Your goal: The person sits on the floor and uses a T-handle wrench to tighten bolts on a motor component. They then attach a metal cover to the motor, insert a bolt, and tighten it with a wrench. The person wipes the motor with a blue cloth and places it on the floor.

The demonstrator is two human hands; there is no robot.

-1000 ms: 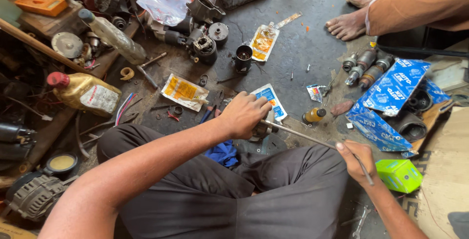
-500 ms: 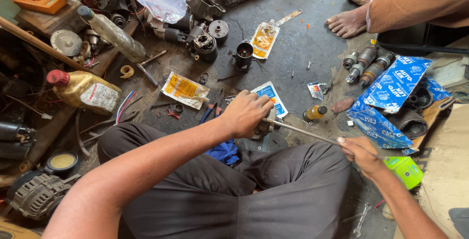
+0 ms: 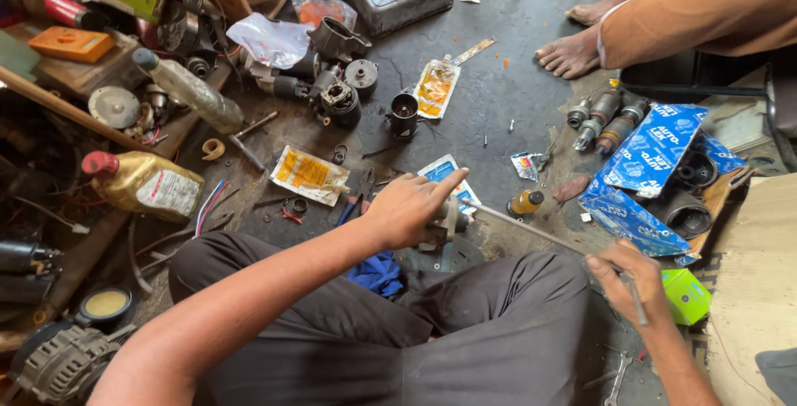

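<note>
I see my left hand (image 3: 411, 207) clamped over a small grey metal part (image 3: 448, 219) just below the middle of the frame, fingers wrapped round it and the forefinger stretched out over the top. My right hand (image 3: 635, 277), at the lower right, is closed on the near end of a long thin metal rod (image 3: 540, 233); the rod slants up-left and its far end meets the metal part. Both sit just above my crossed legs in dark trousers (image 3: 432, 339), with a blue rag (image 3: 378, 273) against the knee.

The floor (image 3: 498, 99) is stained, gritty concrete. A flat blue-and-white sachet (image 3: 444, 172) lies right behind my left hand, a yellow-and-white sachet (image 3: 309, 175) to its left, and an orange sachet (image 3: 435, 87) further up, beside a black cylindrical cup (image 3: 403, 115). At the right are crumpled blue printed cartons (image 3: 652, 165) with round black parts among them, and a bright green box (image 3: 687, 296) just beside my right hand. A yellowish oil jug with a red cap (image 3: 145, 183) lies at the left, an alternator (image 3: 66, 360) in the lower left corner. Another person's bare foot (image 3: 573, 53) rests at the upper right, well apart from my hands.
</note>
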